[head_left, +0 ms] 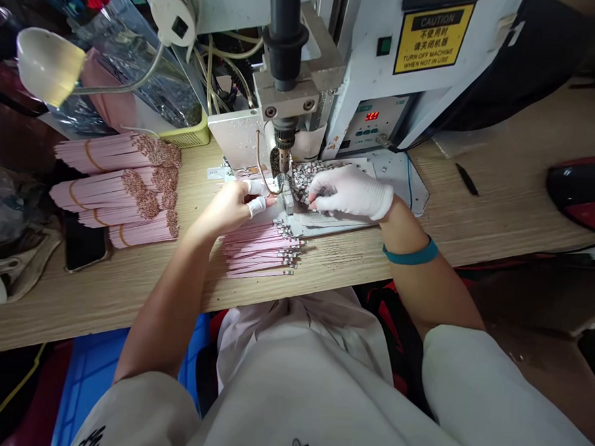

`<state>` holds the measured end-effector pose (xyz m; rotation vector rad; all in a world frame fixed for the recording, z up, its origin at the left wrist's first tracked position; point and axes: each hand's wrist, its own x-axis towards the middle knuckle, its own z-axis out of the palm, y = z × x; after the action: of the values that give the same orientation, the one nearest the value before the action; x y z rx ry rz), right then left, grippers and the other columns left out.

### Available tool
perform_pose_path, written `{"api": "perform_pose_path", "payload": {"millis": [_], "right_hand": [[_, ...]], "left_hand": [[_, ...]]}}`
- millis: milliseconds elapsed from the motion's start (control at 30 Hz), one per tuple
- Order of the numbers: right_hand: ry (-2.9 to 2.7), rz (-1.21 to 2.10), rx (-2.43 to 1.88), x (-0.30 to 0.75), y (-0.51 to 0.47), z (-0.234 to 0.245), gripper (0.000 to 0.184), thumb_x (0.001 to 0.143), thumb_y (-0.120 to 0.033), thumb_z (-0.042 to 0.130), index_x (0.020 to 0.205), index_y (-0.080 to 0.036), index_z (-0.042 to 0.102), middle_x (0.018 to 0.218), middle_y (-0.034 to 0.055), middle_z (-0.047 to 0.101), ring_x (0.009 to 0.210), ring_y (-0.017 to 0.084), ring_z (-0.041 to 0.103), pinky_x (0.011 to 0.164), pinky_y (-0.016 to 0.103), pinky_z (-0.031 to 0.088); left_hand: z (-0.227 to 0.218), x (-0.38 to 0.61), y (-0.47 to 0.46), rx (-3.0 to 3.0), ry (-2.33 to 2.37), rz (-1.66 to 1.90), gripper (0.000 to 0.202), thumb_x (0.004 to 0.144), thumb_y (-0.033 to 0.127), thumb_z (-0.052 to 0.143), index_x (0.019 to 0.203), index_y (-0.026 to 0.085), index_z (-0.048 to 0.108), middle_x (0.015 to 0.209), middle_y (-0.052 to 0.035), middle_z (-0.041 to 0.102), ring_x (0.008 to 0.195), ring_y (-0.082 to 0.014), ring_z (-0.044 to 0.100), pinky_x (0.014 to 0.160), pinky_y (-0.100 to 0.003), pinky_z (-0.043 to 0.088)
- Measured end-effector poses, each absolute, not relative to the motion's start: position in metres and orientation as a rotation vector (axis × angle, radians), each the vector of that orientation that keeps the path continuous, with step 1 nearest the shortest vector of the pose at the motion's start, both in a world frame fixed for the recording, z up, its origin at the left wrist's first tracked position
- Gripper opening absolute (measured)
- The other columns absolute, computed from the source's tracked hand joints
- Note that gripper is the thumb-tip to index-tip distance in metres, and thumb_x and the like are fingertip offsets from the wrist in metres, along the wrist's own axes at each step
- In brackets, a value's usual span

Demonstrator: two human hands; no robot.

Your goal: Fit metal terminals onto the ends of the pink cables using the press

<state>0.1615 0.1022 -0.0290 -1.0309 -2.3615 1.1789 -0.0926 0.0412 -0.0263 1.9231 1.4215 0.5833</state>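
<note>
My left hand [240,204], with white covers on its thumb and forefinger, reaches in beside a small metal fixture [287,200]. Its fingers are closed together at the fixture's left side; what they grip is too small to make out. Above the fixture points the tip of a bench machine's head [283,155]. On the right, my gloved right hand [351,191] pinches thumb and forefinger next to a heap of tiny metal connectors [304,177]; anything in the pinch is hidden. Just below the left hand lies a row of pink flat cables [257,253] with metal connectors on their right ends.
Banded bundles of pink cables [116,192] and a phone [85,241] are at the left. A lamp [52,66] leans in above them. The machine's control box [375,124] shows red digits. A black pen-like piece [467,180] and a red-black mouse-shaped object [585,193] lie right.
</note>
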Motion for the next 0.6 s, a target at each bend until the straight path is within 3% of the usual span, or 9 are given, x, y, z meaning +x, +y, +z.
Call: {"api": "perform_pose_path", "payload": {"millis": [133, 333, 500, 600], "right_hand": [[-1.970, 1.502, -1.027, 0.154, 0.103, -0.036, 0.014, 0.077, -0.018, 0.070, 0.090, -0.016, 0.067, 0.068, 0.0015, 0.067, 0.054, 0.014, 0.060, 0.050, 0.027, 0.050], [-1.621, 1.538, -1.069, 0.137, 0.100, -0.039, 0.017, 0.071, -0.018, 0.081, 0.074, -0.015, 0.065, 0.061, -0.0003, 0.061, 0.049, 0.009, 0.053, 0.042, 0.021, 0.046], [-1.410, 1.748, -1.026, 0.124, 0.093, -0.037, 0.013, 0.076, -0.012, 0.075, 0.075, -0.015, 0.062, 0.061, 0.0004, 0.059, 0.050, 0.010, 0.056, 0.040, 0.020, 0.048], [-1.454, 1.781, -1.048, 0.120, 0.092, -0.035, 0.013, 0.076, -0.005, 0.071, 0.075, -0.014, 0.062, 0.060, 0.0003, 0.058, 0.048, 0.009, 0.054, 0.037, 0.018, 0.044]], "left_hand": [[-0.028, -0.092, 0.042, 1.881, 1.390, 0.600, 0.034, 0.083, 0.046, 0.060, 0.075, 0.013, 0.064, 0.072, -0.0024, 0.059, 0.067, -0.0145, 0.050, 0.063, -0.026, 0.037], [-0.029, -0.089, 0.041, 1.767, 1.403, 0.670, 0.034, 0.081, 0.046, 0.063, 0.072, 0.014, 0.062, 0.070, -0.0021, 0.058, 0.067, -0.0143, 0.050, 0.062, -0.026, 0.037], [-0.031, -0.088, 0.040, 1.633, 1.414, 0.735, 0.029, 0.075, 0.043, 0.069, 0.074, 0.014, 0.066, 0.074, -0.0037, 0.062, 0.070, -0.0155, 0.053, 0.061, -0.026, 0.039], [-0.032, -0.087, 0.042, 1.601, 1.380, 0.748, 0.029, 0.074, 0.042, 0.069, 0.077, 0.014, 0.066, 0.076, -0.0036, 0.063, 0.067, -0.0142, 0.053, 0.059, -0.025, 0.039]]}}
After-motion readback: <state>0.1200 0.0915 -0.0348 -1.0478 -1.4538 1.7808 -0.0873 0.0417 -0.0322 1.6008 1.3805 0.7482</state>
